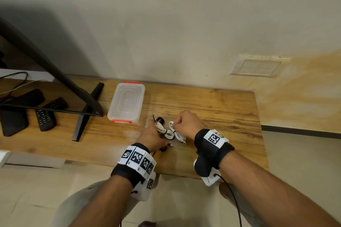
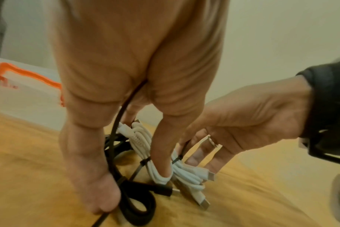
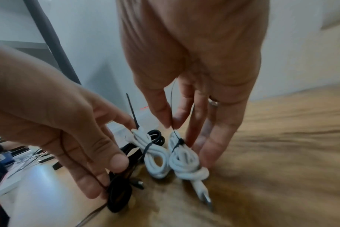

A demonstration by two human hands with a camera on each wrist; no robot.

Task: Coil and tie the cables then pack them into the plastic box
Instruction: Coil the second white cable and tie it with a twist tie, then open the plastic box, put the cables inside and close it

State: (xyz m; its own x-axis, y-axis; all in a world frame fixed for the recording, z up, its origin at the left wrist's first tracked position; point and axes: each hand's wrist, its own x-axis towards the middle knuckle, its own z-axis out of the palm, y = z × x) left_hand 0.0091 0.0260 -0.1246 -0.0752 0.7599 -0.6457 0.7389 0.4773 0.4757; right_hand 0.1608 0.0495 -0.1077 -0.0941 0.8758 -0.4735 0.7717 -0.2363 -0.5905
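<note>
Two white cable coils lie side by side on the wooden table, each bound by a black zip tie: the left coil [image 1: 166, 131] [image 3: 155, 158] and the right coil [image 1: 178, 133] [image 3: 184, 159]. My right hand [image 1: 176, 125] [image 3: 170, 122] pinches the right coil's zip tie tail [image 3: 172, 99] between thumb and forefinger. My left hand [image 1: 153, 129] [image 3: 107, 153] holds a loose black cable [image 1: 160, 120] [image 3: 118, 195] [image 2: 138, 207], and its forefinger rests on the left coil [image 2: 142, 141]. The clear plastic box [image 1: 113, 112] with orange clips stands open and empty, to the left behind the hands.
A black monitor stand [image 1: 86, 116] and two remotes [image 1: 46, 116] sit left of the box. The table's right edge [image 1: 258, 116] and near edge are close to my wrists. Bare wood lies right of the coils, and a wall runs behind.
</note>
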